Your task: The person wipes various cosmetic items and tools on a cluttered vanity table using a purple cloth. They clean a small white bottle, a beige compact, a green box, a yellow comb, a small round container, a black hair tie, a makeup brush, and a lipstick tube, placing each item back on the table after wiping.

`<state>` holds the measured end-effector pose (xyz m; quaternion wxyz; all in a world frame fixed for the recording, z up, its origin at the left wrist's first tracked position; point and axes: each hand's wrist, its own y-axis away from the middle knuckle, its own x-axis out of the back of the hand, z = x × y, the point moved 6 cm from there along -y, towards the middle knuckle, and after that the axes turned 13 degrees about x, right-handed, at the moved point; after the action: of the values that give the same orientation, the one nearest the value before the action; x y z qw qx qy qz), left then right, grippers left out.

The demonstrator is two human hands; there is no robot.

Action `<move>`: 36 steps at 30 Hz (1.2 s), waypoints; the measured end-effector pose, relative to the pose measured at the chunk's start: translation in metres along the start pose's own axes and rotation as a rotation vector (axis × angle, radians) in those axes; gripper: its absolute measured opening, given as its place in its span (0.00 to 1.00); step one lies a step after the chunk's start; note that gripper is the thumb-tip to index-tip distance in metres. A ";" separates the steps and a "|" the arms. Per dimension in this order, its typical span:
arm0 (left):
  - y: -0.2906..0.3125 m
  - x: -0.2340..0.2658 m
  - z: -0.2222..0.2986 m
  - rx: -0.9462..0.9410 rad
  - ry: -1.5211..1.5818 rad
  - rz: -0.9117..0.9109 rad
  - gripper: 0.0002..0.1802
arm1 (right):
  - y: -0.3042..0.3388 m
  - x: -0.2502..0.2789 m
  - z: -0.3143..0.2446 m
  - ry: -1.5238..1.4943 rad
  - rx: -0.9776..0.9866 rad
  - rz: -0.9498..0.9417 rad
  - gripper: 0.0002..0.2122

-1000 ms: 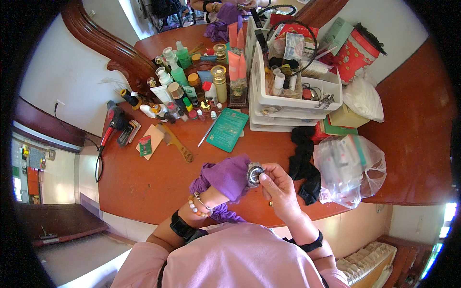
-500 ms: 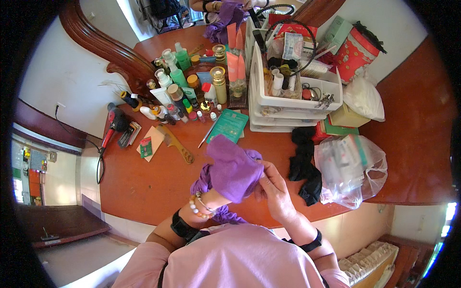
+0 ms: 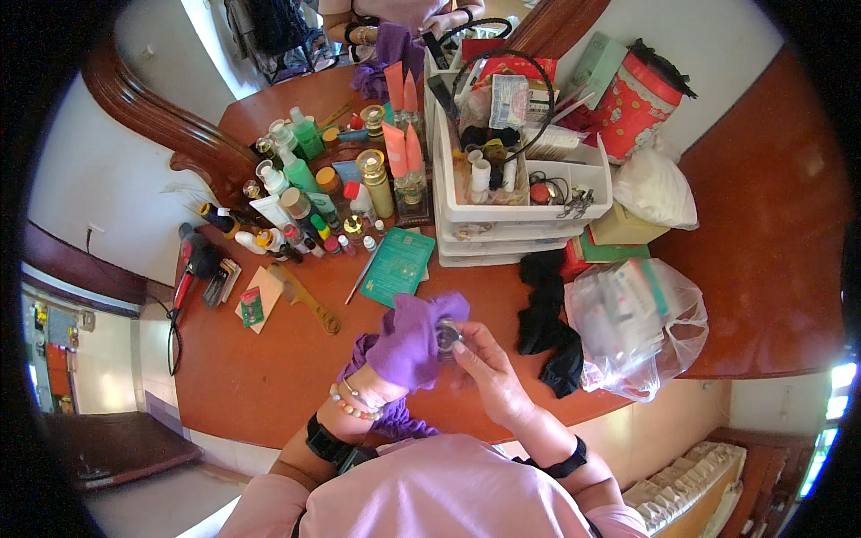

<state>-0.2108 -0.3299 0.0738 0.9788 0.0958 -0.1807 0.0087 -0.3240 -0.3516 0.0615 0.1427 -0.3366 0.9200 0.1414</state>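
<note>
A purple cloth (image 3: 404, 345) is draped around my left hand (image 3: 381, 384). It hides the fingers, which seem closed in its folds, and its loose end hangs below the wrist. At the cloth's right edge sits a small round object (image 3: 447, 339), clear with a greyish rim, perhaps glass; its far side is inside the cloth. My right hand (image 3: 484, 363) pinches this object, thumb on its near face. Just beyond the cloth, a green flat packet (image 3: 397, 267) lies on the table (image 3: 269, 377).
Many bottles (image 3: 296, 170) crowd the back left, with a wooden comb (image 3: 309, 305) and hair dryer (image 3: 193, 260) nearer. Behind my right hand stands a white drawer organizer (image 3: 529, 211). Black fabric (image 3: 543, 314) and a clear plastic bag (image 3: 628, 327) lie right. A mirror (image 3: 161, 54) rises behind.
The cloth has been pulled back on the left hand, baring the round object, which was covered before. My right hand has gone from the cloth's edge to that object. The view has shifted slightly.
</note>
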 end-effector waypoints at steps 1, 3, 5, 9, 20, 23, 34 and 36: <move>-0.006 -0.011 -0.016 -0.019 -0.150 0.051 0.17 | -0.003 0.003 0.001 0.002 0.015 0.029 0.10; -0.009 -0.027 -0.034 -0.055 -0.181 0.107 0.17 | -0.007 0.010 0.004 -0.038 -0.015 0.019 0.08; -0.003 -0.024 -0.003 -0.291 -0.516 0.121 0.19 | -0.010 0.014 0.004 -0.097 -0.050 0.026 0.07; -0.004 -0.023 -0.005 -0.328 -0.581 0.232 0.20 | -0.011 0.014 0.000 -0.194 -0.108 -0.001 0.07; 0.000 -0.003 -0.045 0.143 -0.748 0.030 0.14 | -0.049 0.039 -0.124 0.179 0.404 0.077 0.11; -0.001 -0.002 -0.036 -0.041 -0.773 -0.086 0.12 | -0.073 0.056 -0.163 0.292 0.608 0.232 0.09; 0.016 0.005 -0.022 -0.423 -0.711 0.113 0.16 | -0.135 0.076 -0.176 0.906 0.529 0.175 0.08; 0.015 0.007 -0.025 -0.360 -0.560 0.124 0.15 | -0.136 0.077 -0.184 1.156 0.572 0.215 0.08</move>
<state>-0.1959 -0.3103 0.0561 0.8900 -0.0911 -0.4468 0.0094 -0.3217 -0.5610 0.1808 -0.3060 -0.2135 0.8783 -0.2991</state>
